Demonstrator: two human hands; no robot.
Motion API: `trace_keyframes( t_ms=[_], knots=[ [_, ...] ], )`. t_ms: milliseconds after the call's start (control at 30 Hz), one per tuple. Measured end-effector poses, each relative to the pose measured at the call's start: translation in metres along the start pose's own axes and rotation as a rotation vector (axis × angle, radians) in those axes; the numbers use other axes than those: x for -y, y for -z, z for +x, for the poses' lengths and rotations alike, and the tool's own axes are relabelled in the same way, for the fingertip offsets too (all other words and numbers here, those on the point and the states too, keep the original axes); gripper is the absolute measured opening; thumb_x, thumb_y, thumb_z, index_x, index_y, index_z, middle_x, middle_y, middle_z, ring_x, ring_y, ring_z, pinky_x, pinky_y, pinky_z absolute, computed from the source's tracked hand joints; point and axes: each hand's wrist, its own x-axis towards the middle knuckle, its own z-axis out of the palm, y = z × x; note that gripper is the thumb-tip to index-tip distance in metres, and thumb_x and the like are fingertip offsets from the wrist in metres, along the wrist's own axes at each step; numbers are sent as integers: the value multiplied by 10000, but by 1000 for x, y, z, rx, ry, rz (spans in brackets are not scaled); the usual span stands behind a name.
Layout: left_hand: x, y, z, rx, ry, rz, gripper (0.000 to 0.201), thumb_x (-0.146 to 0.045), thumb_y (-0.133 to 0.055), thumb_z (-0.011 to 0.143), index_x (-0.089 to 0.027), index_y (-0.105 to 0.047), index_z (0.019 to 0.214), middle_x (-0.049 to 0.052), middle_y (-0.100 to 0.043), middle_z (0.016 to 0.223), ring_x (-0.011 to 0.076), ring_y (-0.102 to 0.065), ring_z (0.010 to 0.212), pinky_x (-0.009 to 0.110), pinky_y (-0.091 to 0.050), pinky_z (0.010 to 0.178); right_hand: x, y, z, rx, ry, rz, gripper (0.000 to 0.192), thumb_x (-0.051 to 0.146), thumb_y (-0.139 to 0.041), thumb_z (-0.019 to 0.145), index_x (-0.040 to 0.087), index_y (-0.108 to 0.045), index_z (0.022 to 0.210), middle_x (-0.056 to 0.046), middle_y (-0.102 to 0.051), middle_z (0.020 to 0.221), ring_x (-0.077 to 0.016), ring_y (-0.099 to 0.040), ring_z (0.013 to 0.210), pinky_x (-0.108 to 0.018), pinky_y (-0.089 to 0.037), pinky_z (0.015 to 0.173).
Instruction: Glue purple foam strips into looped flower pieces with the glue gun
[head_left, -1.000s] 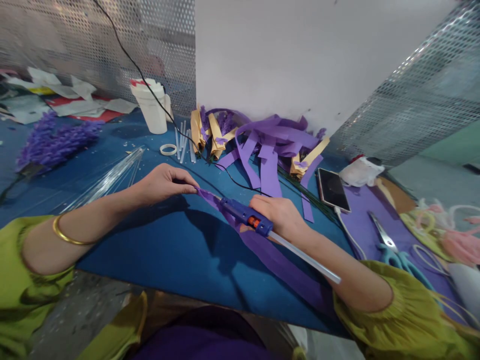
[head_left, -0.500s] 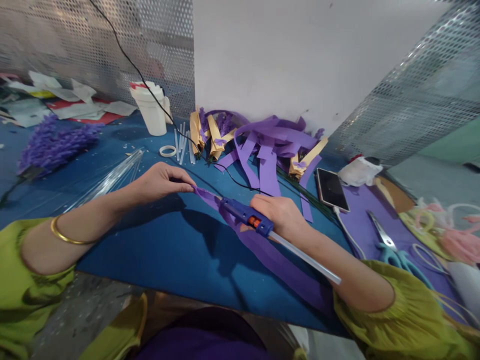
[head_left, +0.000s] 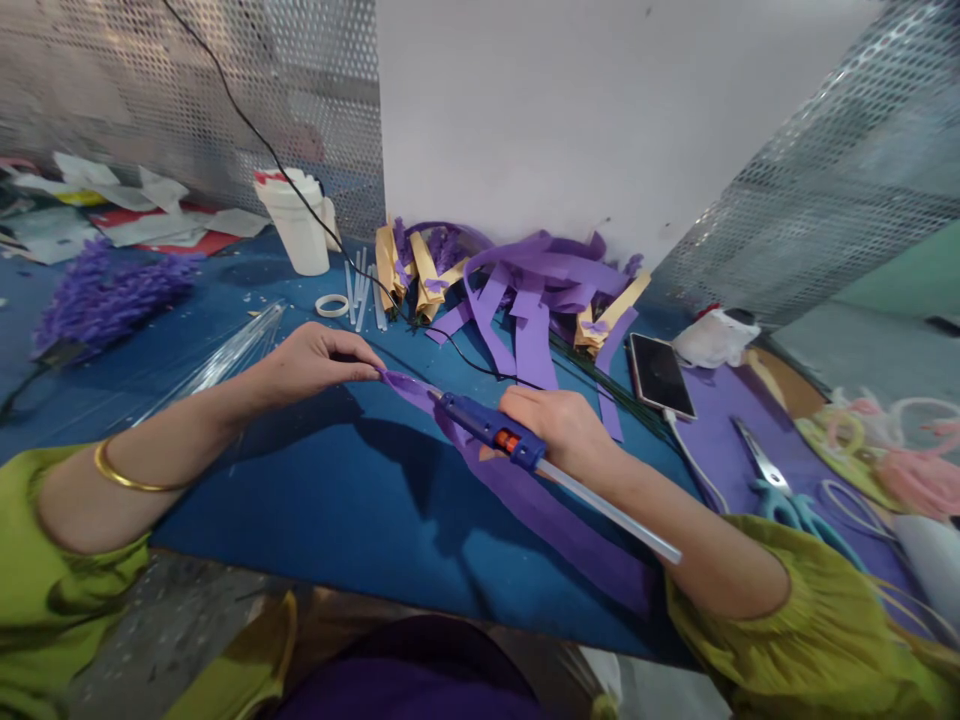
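Over the blue table, my left hand [head_left: 322, 358] pinches the end of a long purple strip [head_left: 555, 515] between thumb and fingers. The strip runs right, passing under the glue gun, and trails down toward the table's front edge. My right hand [head_left: 559, 430] is closed around a blue hot glue gun [head_left: 491, 425], its nozzle pointing left at the strip near my left fingers. A clear glue stick [head_left: 611, 508] juts from the gun's back end. Whether the nozzle touches the strip I cannot tell.
Behind lie purple strips [head_left: 532, 320], small wrapped bouquets [head_left: 430, 285], glue sticks [head_left: 361, 290], a tape roll [head_left: 332, 305] and a white cup [head_left: 300, 225]. To the right are a phone [head_left: 661, 375] and scissors [head_left: 772, 480]. Purple flowers [head_left: 112, 290] lie left. A black cord [head_left: 247, 115] crosses the scene.
The view has shifted slightly. The glue gun's nozzle appears a little farther back from my left fingers along the strip; both hands keep their holds.
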Motion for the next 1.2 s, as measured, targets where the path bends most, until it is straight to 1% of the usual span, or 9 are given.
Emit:
trace_keyframes(
  t_ms=[100,300,500,633,767,967,1200],
  knots=[
    [-1,0,0,2,-17,-6,230,-376,-667,751,-173,-767,793,58,-762,847,184,-680,808,257,-505,763,0,0,1,6,-7,-4,389,519,-497,947,196,-499,730,5,-533,690,-113,-450,587,-268,-210,529],
    [3,3,-1,-3,-56,0,216,-381,-677,771,-188,-769,799,54,-763,850,189,-683,812,259,-512,762,-1,1,1,-4,-13,-7,406,537,-500,947,196,-493,727,11,-534,689,-111,-464,591,-260,-221,527],
    [3,4,-1,10,-54,13,222,-388,-663,794,-196,-768,827,52,-762,855,196,-686,819,276,-518,773,0,1,1,-10,-23,-16,408,537,-504,948,191,-510,732,12,-552,699,-110,-469,587,-263,-214,524],
    [1,3,-1,39,-74,29,227,-397,-663,790,-190,-756,801,54,-758,848,194,-686,809,274,-513,772,0,-1,0,-7,-20,-9,428,574,-518,932,192,-514,739,8,-555,710,-115,-469,594,-270,-216,525],
    [0,3,-1,48,-92,22,215,-385,-663,792,-191,-755,794,57,-755,850,187,-682,802,271,-508,766,-1,-2,0,7,-9,-8,421,569,-512,938,194,-513,748,6,-558,716,-116,-471,597,-270,-222,531],
    [0,2,-2,66,-119,19,233,-404,-668,812,-187,-754,800,64,-751,867,185,-680,808,273,-508,779,-1,-6,0,-15,-27,-8,467,623,-500,924,193,-523,743,8,-554,711,-114,-488,611,-260,-218,534],
    [-1,1,-3,87,-142,19,243,-412,-669,828,-188,-761,808,61,-747,851,176,-676,801,258,-503,781,3,-8,2,-17,-19,-18,444,578,-464,952,193,-517,739,2,-553,707,-112,-459,593,-263,-199,522]
  ],
)
